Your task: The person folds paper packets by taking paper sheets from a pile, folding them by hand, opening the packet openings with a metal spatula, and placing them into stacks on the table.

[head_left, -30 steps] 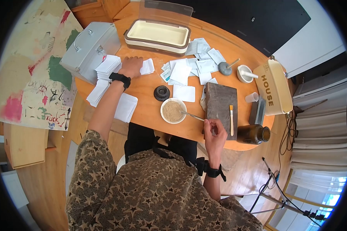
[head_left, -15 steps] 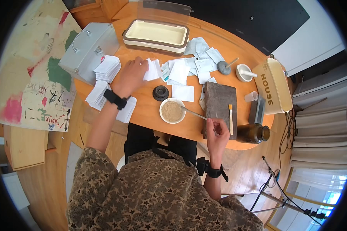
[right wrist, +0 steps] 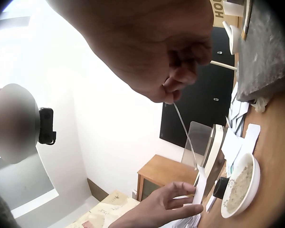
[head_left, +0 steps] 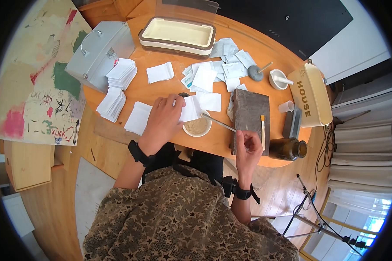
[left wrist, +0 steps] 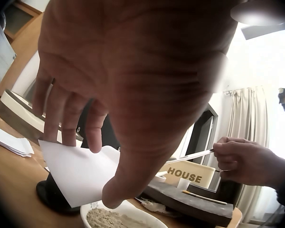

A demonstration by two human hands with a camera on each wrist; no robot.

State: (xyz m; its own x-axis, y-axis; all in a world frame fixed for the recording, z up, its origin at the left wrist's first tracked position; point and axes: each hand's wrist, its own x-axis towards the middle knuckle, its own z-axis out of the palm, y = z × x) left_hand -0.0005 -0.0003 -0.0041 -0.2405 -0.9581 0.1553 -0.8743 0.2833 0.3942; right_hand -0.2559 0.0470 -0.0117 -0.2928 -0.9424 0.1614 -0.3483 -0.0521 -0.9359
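Note:
My left hand (head_left: 163, 122) pinches a small white paper packet (head_left: 190, 109) between thumb and fingers, over the near side of the table. Below and beside the packet stands a white bowl (head_left: 208, 131) of coarse beige powder (left wrist: 104, 219). In my right hand (head_left: 248, 147) is the handle of a thin metal spoon (head_left: 222, 123), gripped by the fingertips. The spoon slants left, its far end up close to the packet in the right wrist view. A black round lid (left wrist: 52, 195) lies behind the bowl, mostly hidden by the left hand in the head view.
Stacks of white packets (head_left: 121, 74) lie by a silver case (head_left: 101, 54) at left. Farther back are a cream box (head_left: 177, 31) and scattered sachets (head_left: 234, 69). At right are a dark board (head_left: 250, 115) with a brush (head_left: 263, 130), a brown jar (head_left: 287, 149) and a mortar (head_left: 278, 80).
My left hand has come from the packets at left toward the bowl, bringing one packet and leaving a few farther back. The right hand keeps hold of the spoon, whose tip has left the powder.

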